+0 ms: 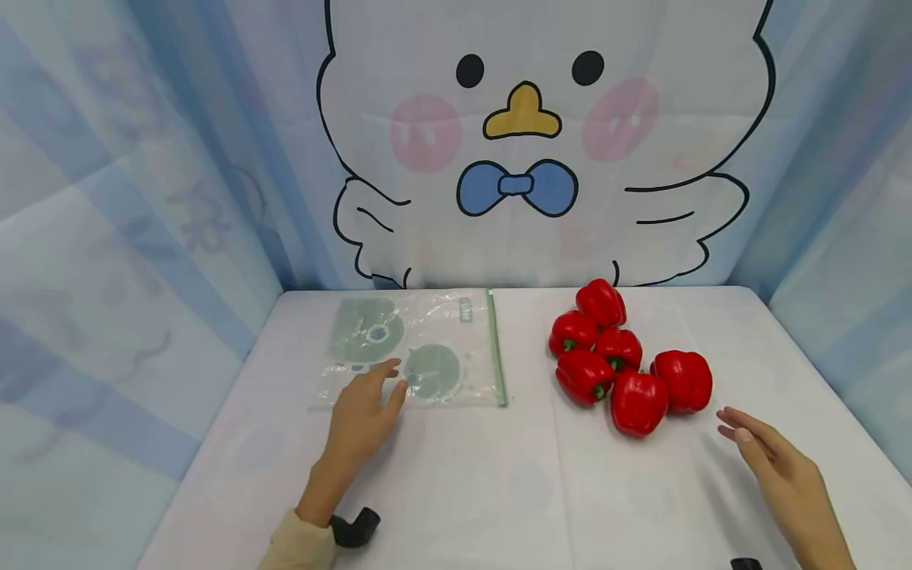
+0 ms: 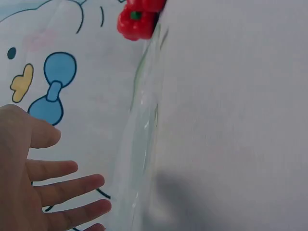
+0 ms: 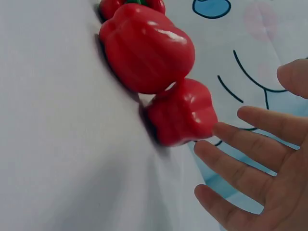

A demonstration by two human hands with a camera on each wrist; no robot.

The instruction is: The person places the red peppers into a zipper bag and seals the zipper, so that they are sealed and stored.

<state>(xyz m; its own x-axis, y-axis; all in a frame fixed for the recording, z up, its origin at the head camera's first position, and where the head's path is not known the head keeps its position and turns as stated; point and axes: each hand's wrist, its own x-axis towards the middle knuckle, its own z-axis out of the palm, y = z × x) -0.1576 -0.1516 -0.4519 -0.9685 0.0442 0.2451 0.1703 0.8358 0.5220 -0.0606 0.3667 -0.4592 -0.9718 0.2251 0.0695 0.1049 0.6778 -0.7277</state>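
White cloth is covering the worktop (image 1: 499, 491). Left hand (image 1: 363, 412), fingers spread, is resting on a clear plastic bag (image 1: 420, 348); its contents are blurred. At 3 o'clock, right hand (image 1: 777, 467) is hovering open beside glossy red peppers (image 1: 627, 364).

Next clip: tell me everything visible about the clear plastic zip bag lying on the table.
The clear plastic zip bag lies flat on the white table, left of the red bell peppers. It is thin, glossy and slightly wrinkled, with round green printed shapes and a green zip strip along its right edge. It looks empty and flat. The left hand rests with straight fingertips on its near edge. In the left wrist view it shows edge-on as a shiny film.
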